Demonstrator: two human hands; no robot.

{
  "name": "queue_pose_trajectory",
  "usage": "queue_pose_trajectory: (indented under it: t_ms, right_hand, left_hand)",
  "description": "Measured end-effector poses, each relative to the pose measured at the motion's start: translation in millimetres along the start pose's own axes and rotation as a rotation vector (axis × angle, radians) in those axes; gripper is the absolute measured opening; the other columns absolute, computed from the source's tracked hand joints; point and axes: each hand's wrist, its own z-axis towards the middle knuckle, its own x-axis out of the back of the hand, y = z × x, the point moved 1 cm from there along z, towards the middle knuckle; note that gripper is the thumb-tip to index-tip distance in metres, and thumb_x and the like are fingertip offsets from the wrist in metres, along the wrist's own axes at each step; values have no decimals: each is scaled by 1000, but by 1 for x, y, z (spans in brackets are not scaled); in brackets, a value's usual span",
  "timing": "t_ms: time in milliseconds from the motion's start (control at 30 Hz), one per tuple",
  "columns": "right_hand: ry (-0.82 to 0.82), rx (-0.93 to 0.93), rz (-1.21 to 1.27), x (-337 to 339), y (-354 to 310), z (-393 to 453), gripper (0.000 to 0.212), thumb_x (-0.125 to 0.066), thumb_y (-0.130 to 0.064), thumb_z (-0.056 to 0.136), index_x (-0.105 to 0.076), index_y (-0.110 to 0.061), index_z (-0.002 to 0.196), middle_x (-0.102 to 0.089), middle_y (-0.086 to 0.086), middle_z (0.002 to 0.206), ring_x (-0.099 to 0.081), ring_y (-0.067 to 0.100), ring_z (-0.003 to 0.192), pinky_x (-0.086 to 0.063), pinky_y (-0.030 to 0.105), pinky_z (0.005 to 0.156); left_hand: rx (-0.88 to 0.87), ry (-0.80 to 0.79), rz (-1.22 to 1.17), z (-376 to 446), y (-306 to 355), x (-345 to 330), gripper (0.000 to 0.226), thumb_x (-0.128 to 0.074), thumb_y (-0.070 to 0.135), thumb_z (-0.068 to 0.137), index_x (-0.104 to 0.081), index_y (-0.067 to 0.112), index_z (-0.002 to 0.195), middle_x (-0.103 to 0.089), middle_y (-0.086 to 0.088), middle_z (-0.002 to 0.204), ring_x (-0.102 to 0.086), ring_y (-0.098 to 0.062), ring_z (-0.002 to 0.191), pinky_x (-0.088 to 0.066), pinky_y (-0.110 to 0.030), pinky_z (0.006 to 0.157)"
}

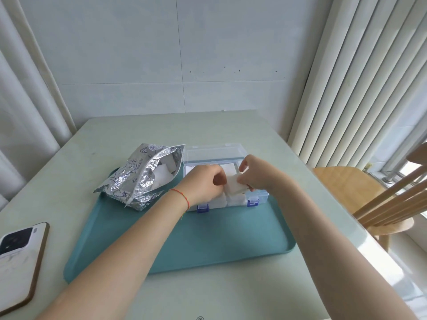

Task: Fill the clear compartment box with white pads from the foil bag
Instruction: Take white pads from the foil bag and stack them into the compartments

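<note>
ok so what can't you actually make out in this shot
Head view only:
- Middle of the box: hidden by the left hand and right hand, so how full those compartments are is unclear.
- Pad between the hands: one or a small stack, too blurred to tell.
- Bag: some pads show at the mouth; the foil hides the rest.
- Phone: cut off by the left edge.

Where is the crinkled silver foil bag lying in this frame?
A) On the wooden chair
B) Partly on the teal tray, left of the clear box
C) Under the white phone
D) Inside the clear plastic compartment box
B: the crinkled silver foil bag lies open with its lower part on the teal tray and its left corner over the tray's edge, just left of the clear plastic compartment box.
</note>
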Motion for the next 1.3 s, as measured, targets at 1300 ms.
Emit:
queue_pose_trajectory:
  t_ms: [1300]
  right_hand:
    - [245, 454, -247, -55, -87, 15, 18, -48, -14, 86, -65, -7, 83, -66, 8, 83, -60, 30, 81, -52, 35, 65]
  left_hand:
    - [200, 701, 58, -37, -72, 78, 11, -68, 27, 80, -67, 21, 90, -57, 3, 83, -55, -19, 83, -47, -33, 74]
